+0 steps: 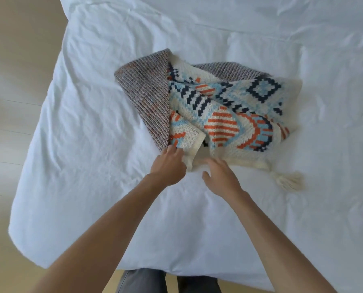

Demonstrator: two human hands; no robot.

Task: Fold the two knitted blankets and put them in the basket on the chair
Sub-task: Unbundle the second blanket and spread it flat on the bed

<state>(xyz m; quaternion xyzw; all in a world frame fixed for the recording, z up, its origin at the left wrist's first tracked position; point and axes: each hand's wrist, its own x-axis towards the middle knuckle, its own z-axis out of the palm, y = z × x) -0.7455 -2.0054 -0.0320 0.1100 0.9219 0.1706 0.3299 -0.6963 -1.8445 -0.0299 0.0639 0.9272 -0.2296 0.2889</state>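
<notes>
White bedding (92, 144) bears a crumpled, grey-backed patterned blanket (225, 115).

Bare arms and hands, grey trousers, seen from the head camera.
Left hand (169, 166) and right hand (220, 176) are uncovered, and so are both forearms from wrist to frame edge: left forearm (104, 225), right forearm (282, 233). The right hand's fingers (211, 162) are motion-blurred, so detail there is unreadable. Bottom centre shows two trouser legs, cut off by the frame. The left trouser leg (141, 281) is mid grey, plain fabric with soft creases. The right trouser leg (198, 284) reads darker grey, shaded. A dark gap runs between them. Cannot tell whether the tone difference is fabric or shadow.
</notes>
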